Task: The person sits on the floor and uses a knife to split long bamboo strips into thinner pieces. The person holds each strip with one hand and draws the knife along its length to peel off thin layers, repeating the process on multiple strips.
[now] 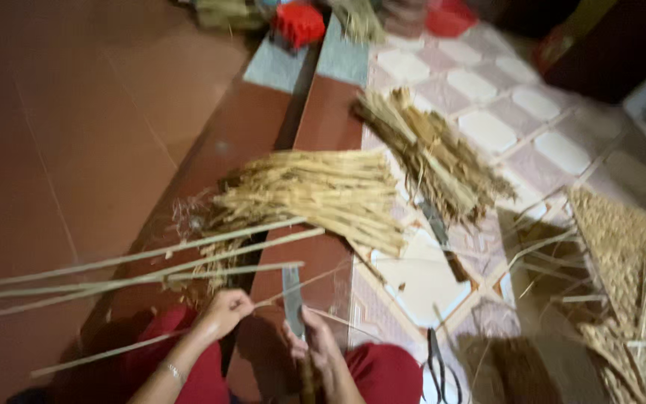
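Your left hand (224,310) is closed around a thin reed strip (114,352) that runs down-left across your red trousers (383,374). Your right hand (315,340) grips the handle of a knife (291,295), blade pointing away from you. Several long pale sticks (128,273) lie across the floor to your left, their ends near your left hand.

Containers: a red plastic basket (299,22) at the top edge (contents too blurred to tell). A woven mat (622,254) lies at the right.

Two bundles of cut straw on the floor: one pale bundle (323,191) ahead of you, a darker one (431,157) beyond it. Black scissors (439,366) lie by your right knee.

Surface: brown tiled floor (76,150) left, patterned pink-and-white tiles (487,127) right.
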